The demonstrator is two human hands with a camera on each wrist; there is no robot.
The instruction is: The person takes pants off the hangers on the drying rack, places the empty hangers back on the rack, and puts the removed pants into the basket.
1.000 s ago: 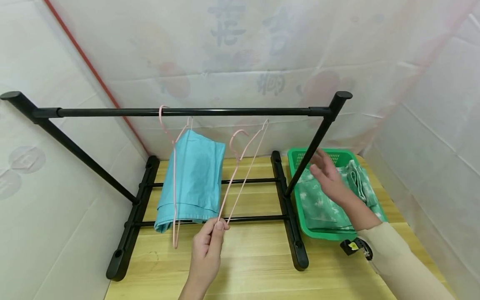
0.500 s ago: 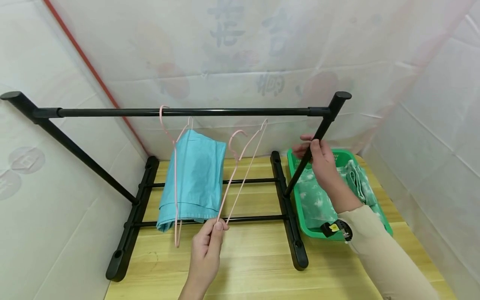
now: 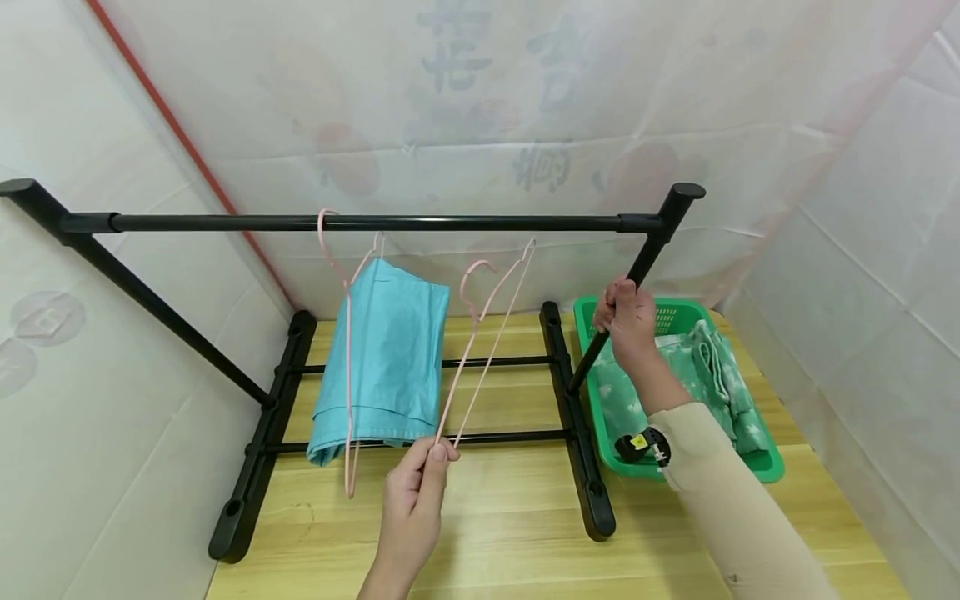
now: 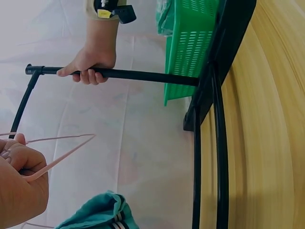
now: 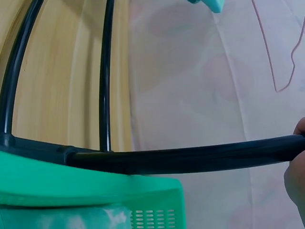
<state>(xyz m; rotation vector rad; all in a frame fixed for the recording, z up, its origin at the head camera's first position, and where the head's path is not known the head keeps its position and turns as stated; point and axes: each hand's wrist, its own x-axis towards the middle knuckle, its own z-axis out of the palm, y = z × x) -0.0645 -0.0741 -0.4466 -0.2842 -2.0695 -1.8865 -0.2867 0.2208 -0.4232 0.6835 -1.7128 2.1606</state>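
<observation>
In the head view my left hand [image 3: 414, 500] pinches one end of a pink clothes hanger [image 3: 457, 379], whose hook points up and away from me below the top rail. My right hand [image 3: 632, 321] grips the slanted right post of the black clothes rack [image 3: 375, 223]; the left wrist view shows the fingers curled round that post [image 4: 143, 75]. A folded blue garment [image 3: 397, 350], like trousers, drapes over a second pink hanger [image 3: 348, 358] hooked on the rail, left of the hanger in my left hand.
Behind the right post stands a green perforated basket [image 3: 768, 467] with folded green patterned cloth [image 3: 708, 367] in it. The rack's feet [image 3: 588, 467] and low crossbars [image 3: 510, 437] stand on the wooden table [image 3: 510, 533]. White sheeting [image 3: 465, 100] surrounds the table at the back and sides.
My right hand has moved left from over the basket to the rack's right post and closed round it. The left hand keeps its pinch on the hanger, almost unmoved.
</observation>
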